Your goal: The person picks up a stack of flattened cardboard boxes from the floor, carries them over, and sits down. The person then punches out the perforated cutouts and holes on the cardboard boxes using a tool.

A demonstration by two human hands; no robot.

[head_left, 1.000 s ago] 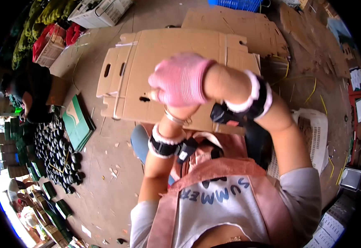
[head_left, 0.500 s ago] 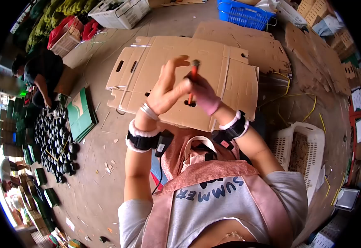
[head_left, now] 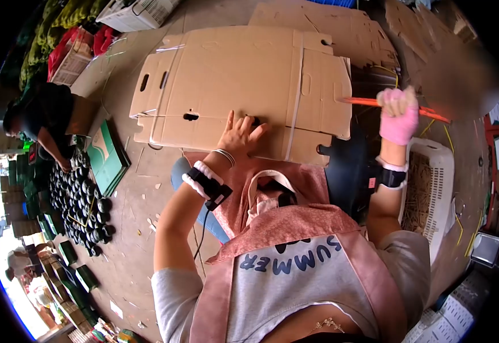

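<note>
Raised beside the right edge of the cardboard, my right hand (head_left: 399, 117), in a pink glove with bare fingertips, is closed around a long orange-red rod-like tool (head_left: 433, 113). Its exact kind is unclear. My left hand (head_left: 242, 136) rests on the near edge of a stack of flat cardboard boxes (head_left: 232, 68), fingers spread, holding nothing. Pale straps (head_left: 297, 97) run across the stack, and a cut-out hole (head_left: 190, 116) shows left of my left hand.
More flattened cardboard (head_left: 341, 34) lies behind the stack. A white crate (head_left: 441, 188) with brown strips stands at the right. Green boards (head_left: 105, 157) and many black round pieces (head_left: 78, 197) lie at the left, near a crouching person (head_left: 46, 114).
My hands have moved apart from above the cardboard. The right swung out to the right with the tool; the left came down onto the near edge.
</note>
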